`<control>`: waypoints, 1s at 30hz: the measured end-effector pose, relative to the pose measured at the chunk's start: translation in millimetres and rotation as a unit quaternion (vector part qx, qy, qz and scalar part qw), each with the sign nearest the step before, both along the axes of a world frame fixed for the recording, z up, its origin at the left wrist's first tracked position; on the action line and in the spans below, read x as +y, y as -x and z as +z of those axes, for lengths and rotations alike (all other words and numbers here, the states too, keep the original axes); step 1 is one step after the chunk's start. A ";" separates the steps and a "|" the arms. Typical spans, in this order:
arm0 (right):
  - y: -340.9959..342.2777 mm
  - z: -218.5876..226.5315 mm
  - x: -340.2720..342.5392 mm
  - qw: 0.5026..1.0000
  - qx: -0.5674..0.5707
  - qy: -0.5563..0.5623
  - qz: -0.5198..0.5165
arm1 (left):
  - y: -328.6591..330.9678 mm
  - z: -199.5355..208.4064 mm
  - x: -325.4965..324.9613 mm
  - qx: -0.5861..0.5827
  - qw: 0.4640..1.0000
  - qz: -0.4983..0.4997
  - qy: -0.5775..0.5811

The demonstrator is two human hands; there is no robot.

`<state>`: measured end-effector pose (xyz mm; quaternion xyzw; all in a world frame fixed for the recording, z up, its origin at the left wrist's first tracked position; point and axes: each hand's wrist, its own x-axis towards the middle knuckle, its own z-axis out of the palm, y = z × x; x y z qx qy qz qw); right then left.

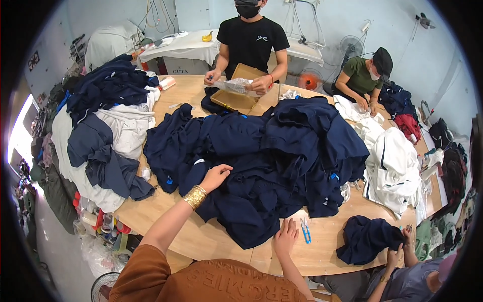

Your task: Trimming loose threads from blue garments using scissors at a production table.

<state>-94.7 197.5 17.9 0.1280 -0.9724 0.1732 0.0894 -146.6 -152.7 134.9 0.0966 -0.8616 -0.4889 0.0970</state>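
Observation:
A large heap of navy blue garments spreads over the middle of the wooden table. My left hand, with gold bangles at the wrist, rests on the near side of this heap, its fingers reaching to the right over the cloth. No cloth is visibly gripped in it. By the table's near edge, my right hand lies palm down with fingers spread, just below the heap's lower hem. A pair of blue-handled thread snips lies right beside it on the wood, apart from the fingers.
Dark garments and white cloth pile up at the left; white garments lie at the right. Across the table a masked person holds a plastic sheet near an open cardboard box. Two people at the right handle cloth, one a navy garment.

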 end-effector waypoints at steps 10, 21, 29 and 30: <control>0.4 -4.6 3.5 1.000 0.022 0.018 -0.002 | -2.6 11.3 24.4 0.035 0.998 -0.016 0.042; -0.2 -5.4 6.2 1.000 0.014 0.005 -0.009 | 66.8 56.5 -29.1 0.023 0.815 0.118 -0.567; 2.1 -3.6 0.9 1.000 -0.008 -0.019 0.000 | 77.4 -6.4 -42.0 -0.020 0.827 0.091 -0.555; 2.2 -3.1 -0.6 1.000 -0.007 -0.010 0.004 | 75.2 -9.0 -42.2 -0.018 0.842 0.109 -0.528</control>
